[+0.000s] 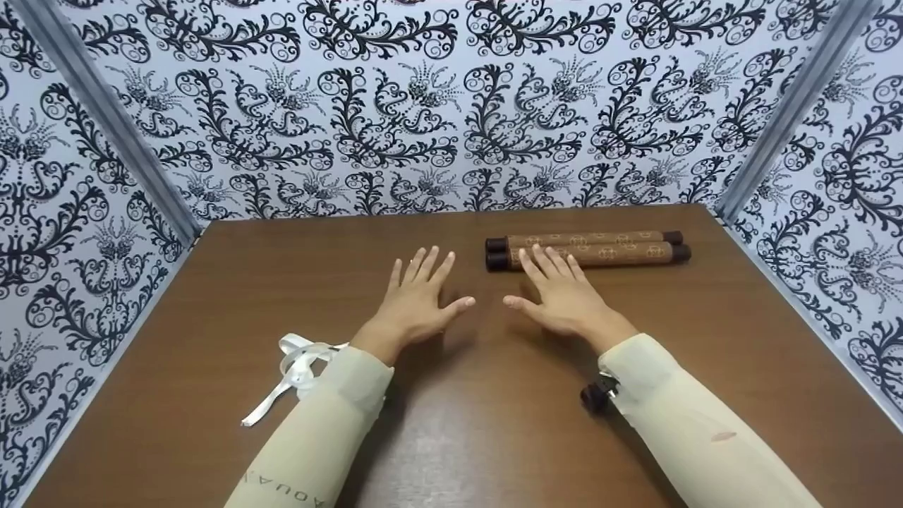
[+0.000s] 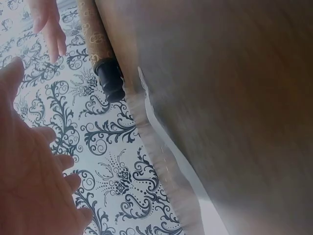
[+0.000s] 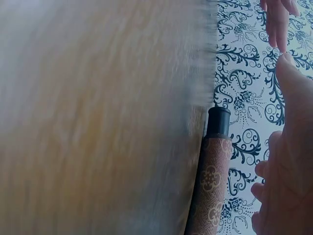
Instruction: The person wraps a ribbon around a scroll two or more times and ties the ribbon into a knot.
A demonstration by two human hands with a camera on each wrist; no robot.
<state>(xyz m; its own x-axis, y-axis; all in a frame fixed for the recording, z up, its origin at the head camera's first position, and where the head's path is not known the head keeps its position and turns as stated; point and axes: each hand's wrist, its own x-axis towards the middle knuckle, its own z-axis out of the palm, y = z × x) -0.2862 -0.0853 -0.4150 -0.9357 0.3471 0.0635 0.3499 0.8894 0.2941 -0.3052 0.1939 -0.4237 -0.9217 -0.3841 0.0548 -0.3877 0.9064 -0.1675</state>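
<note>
Both hands hover palm down above the brown table [image 1: 465, 437], fingers spread and straight, holding nothing. My left hand [image 1: 415, 303] is left of the middle, with the white ribbon [image 1: 302, 370] lying loosely looped near its wrist. Toward the far right lies a scroll [image 1: 607, 252] rolled from both ends, brown with a gold flower pattern and dark end knobs. Fingertips of my right hand [image 1: 568, 302] overlap its near left part in the head view. In the right wrist view the scroll [image 3: 212, 181] shows beside that hand; the left wrist view catches one dark knob [image 2: 110, 81].
White walls with black scroll pattern [image 1: 395, 113] enclose the table at the back and both sides, with grey metal posts [image 1: 106, 120] at the corners. A small dark fitting [image 1: 596, 396] hangs at the right sleeve cuff. Pale sleeves cover both forearms.
</note>
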